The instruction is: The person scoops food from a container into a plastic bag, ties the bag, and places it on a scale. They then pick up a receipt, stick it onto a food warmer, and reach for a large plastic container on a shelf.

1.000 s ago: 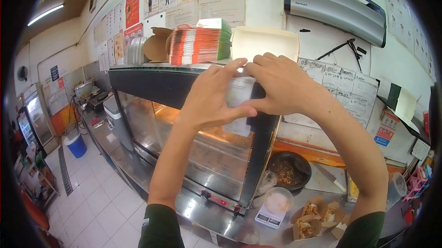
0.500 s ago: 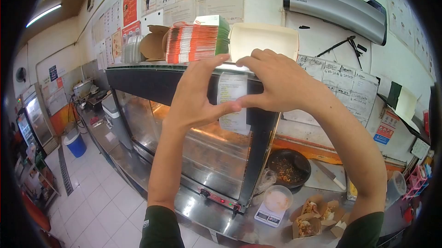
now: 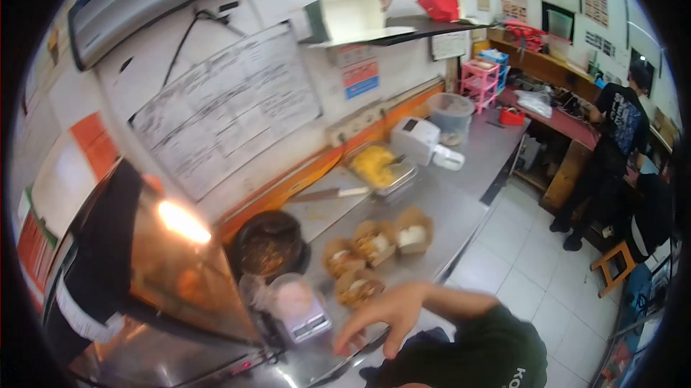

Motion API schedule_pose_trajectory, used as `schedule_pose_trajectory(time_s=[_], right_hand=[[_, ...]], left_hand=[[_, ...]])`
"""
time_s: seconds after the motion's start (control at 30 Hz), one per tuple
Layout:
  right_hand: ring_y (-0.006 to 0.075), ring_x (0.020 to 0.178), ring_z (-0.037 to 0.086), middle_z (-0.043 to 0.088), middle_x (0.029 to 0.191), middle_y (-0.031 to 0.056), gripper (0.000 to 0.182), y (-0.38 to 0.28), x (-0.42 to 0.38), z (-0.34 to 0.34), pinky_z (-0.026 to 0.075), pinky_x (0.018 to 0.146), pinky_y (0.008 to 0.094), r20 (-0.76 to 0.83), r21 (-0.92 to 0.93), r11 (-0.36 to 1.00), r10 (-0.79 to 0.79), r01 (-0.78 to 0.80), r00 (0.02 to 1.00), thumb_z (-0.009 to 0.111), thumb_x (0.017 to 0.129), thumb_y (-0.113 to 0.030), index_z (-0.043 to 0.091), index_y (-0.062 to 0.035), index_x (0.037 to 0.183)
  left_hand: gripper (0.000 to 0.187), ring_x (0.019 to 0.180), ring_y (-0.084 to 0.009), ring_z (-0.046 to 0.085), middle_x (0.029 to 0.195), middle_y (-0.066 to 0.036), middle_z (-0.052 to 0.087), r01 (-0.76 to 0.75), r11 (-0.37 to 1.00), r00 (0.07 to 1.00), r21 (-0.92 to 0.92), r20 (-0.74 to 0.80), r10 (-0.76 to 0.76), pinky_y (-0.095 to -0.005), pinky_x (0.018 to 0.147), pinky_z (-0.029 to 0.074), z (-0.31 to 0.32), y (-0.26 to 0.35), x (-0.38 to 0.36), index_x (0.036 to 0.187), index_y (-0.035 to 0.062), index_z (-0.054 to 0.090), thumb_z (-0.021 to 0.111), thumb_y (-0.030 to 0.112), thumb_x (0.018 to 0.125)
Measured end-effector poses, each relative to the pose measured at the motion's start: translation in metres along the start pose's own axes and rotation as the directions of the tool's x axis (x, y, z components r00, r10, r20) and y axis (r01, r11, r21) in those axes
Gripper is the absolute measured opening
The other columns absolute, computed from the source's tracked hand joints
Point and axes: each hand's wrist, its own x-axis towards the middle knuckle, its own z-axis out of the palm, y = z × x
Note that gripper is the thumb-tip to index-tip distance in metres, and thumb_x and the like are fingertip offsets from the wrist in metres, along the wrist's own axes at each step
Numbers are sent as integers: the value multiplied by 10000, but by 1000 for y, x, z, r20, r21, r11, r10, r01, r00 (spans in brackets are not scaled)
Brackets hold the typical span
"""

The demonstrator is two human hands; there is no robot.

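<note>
My right hand [image 3: 381, 316] reaches in from the lower right, with its thumb and curved fingers apart and nothing visible between them. It hovers at the counter's [image 3: 461, 208] near edge, just right of a white digital scale [image 3: 306, 319] carrying a round tub [image 3: 291, 296]. Behind the hand stand several open brown paper boxes of food; the nearest box [image 3: 358, 287] is partly overlapped by it. A dark pan [image 3: 270, 244] with browned bits sits behind the scale. My left hand is outside the view.
A lit glass display cabinet [image 3: 191, 273] stands at left. Along the wall lie a knife [image 3: 331, 194], a tray of yellow food [image 3: 378, 165], a white machine [image 3: 416, 140] and a clear bucket [image 3: 451, 118]. A person in dark clothes [image 3: 619, 122] stands at right near a wooden stool [image 3: 613, 265].
The view has swung right, away from the cabinet. Both hands were raised near the paper slip on the cabinet; now the right is low over the counter and the left is gone from view.
</note>
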Motion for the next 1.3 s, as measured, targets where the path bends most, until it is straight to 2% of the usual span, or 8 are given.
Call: schedule_pose_trajectory(time_s=[0.1, 0.23, 0.57, 0.93, 1.03, 1.13, 1.2, 1.3], right_hand=[[137, 1022, 532, 577, 1119, 50, 476, 114, -145, 74, 443, 865, 282, -472, 529, 830, 462, -178, 750, 521, 917, -412, 527, -31, 1202], [242, 1090, 542, 592, 1143, 169, 651, 222, -332, 245, 427, 923, 342, -536, 720, 170, 752, -672, -384, 555, 827, -562, 534, -48, 1227], [269, 1043, 569, 610, 1104, 173, 492, 187, -626, 402, 435, 907, 370, -200, 973, 230, 792, -23, -577, 619, 808, -399, 583, -55, 1158], [295, 1045, 568, 590, 1127, 209, 476, 181, -920, 279, 433, 902, 389, -144, 989, 137, 855, -50, -498, 616, 812, -370, 592, -20, 1133], [302, 1046, 568, 585, 1134, 219, 472, 170, -1064, 200, 433, 900, 394, -399, 901, 249, 797, -355, -454, 615, 813, -362, 595, -10, 1127], [156, 738, 596, 641, 870, 76, 194, 103, -1218, -7, 490, 654, 298, -427, 684, 729, 379, -19, -821, 590, 796, -101, 601, -39, 979], [118, 677, 550, 587, 822, 28, 267, 34, -1331, -148, 471, 611, 281, -643, 290, 813, -226, -505, -732, 625, 849, -175, 538, -43, 1064], [151, 845, 567, 597, 927, 56, 314, -112, -1481, -328, 475, 718, 288, -592, 193, 743, -432, -641, -680, 649, 833, -171, 525, -35, 1088]], left_hand=[[630, 1224, -405, 392, 1327, -269, 388, 245, 970, 856, -10, 472, -211, -465, 1013, 355, 97, 11, -94, 1297, 37, 414, 512, 487, 868], [614, 1217, -394, 403, 1317, -255, 406, 356, 931, 431, 80, 870, -240, -458, 1010, 359, 229, 64, -220, 1286, 35, 431, 519, 479, 870], [577, 1202, -367, 432, 1291, -221, 452, 244, 944, -258, 221, 953, -156, -441, 1001, 369, 477, 266, -456, 1257, 31, 474, 535, 457, 873], [537, 1184, -338, 464, 1264, -183, 503, 122, 874, -557, 470, 761, -332, -423, 991, 379, 744, 361, -657, 1225, 25, 521, 553, 433, 877], [526, 1180, -330, 472, 1256, -172, 516, 156, 932, -606, 326, 777, -171, -418, 989, 382, 838, 432, -685, 1216, 24, 534, 558, 426, 878], [468, 1182, -353, 459, 1226, -192, 536, 266, 954, -610, 135, 790, 59, -485, 1016, 314, 945, 566, -704, 1147, -8, 579, 589, 358, 855], [524, 1206, -378, 431, 1247, -213, 514, 167, 986, -564, 8, 821, 89, -464, 1028, 308, 1016, 618, -733, 1193, -10, 543, 606, 372, 839], [684, 1261, -423, 352, 1309, -240, 450, -119, 968, -342, -221, 924, 169, -436, 1051, 287, 1109, 641, -790, 1293, 7, 450, 648, 429, 793]])
